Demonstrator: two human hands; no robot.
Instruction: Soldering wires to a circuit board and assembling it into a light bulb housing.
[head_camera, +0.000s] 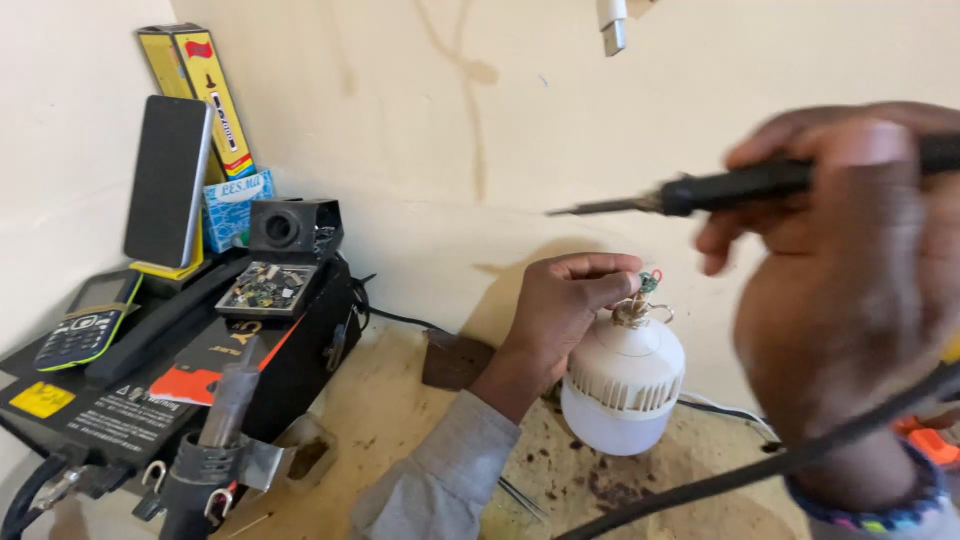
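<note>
- In the head view, the left hand (565, 305) comes up from a grey sleeve (445, 475) and pinches, with fingertips pressed together, the small wires and tiny green part (648, 283) sticking out of the top of a white plastic LED bulb (622, 385).
- The bulb stands on a stained, worn wooden worktop (400, 400), close to the cream wall (500, 120), with its frosted dome facing down and towards the camera and its ribbed neck above.
- The right hand (850, 270), large and blurred near the camera, is closed around the black handle of a soldering iron (740, 185); the iron lies almost level, its metal tip pointing left, above the left hand and apart from it.
- A black cable (760, 470) runs across the lower right, in front of the right wrist, which wears a beaded bracelet (880, 505).
- To the left sits a black rework station box (170, 380) with a hot-air handpiece (225, 420) in its holder at the front.
- On top of the box lie a small keypad phone (85, 325), a bare circuit board (268, 288) and a dark smartphone (168, 180) propped upright, with yellow cartons (205, 90) behind it.
</note>
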